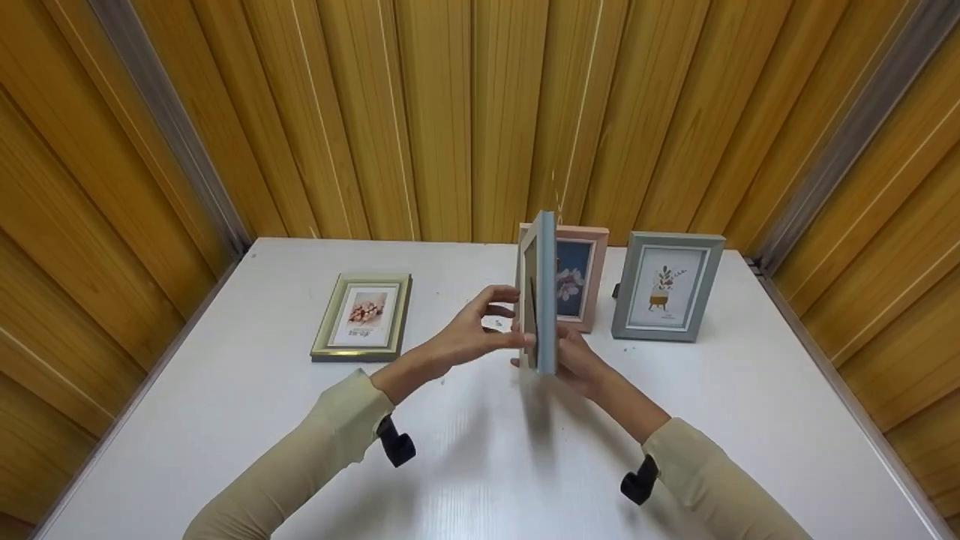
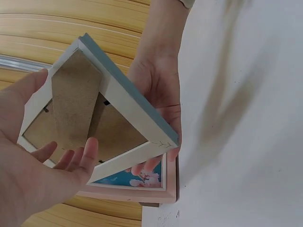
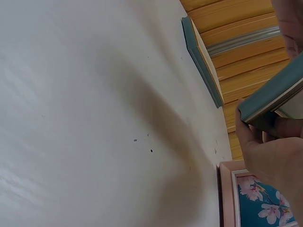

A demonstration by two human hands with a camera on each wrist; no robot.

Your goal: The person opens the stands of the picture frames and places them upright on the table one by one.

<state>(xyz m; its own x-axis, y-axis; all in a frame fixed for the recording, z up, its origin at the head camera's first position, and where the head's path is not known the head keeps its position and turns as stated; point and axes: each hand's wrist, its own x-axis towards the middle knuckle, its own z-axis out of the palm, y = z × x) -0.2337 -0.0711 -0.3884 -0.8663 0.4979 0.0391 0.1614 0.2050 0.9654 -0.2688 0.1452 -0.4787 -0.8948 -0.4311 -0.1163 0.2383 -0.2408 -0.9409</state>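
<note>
A light blue picture frame [image 1: 547, 292] is held upright above the white table, edge-on in the head view. My right hand [image 1: 581, 364] grips its lower edge, thumb and fingers on opposite sides in the right wrist view. The frame's back faces my left hand [image 1: 469, 334]. In the left wrist view, a brown backboard [image 2: 118, 130] shows there with a stand leg [image 2: 75, 94] tilted slightly out from it. The left hand's fingers [image 2: 90, 153] are spread and gently bent by the leg, thumb apart from them. The picture on the front is hidden.
Behind the held frame stands a pink frame [image 1: 598, 281] with a blossom picture. A grey-green frame [image 1: 706, 285] stands to its right. At left, a gold frame [image 1: 328, 330] lies on the white table [image 1: 247, 420]. Wood-patterned walls [image 1: 442, 112] enclose the table.
</note>
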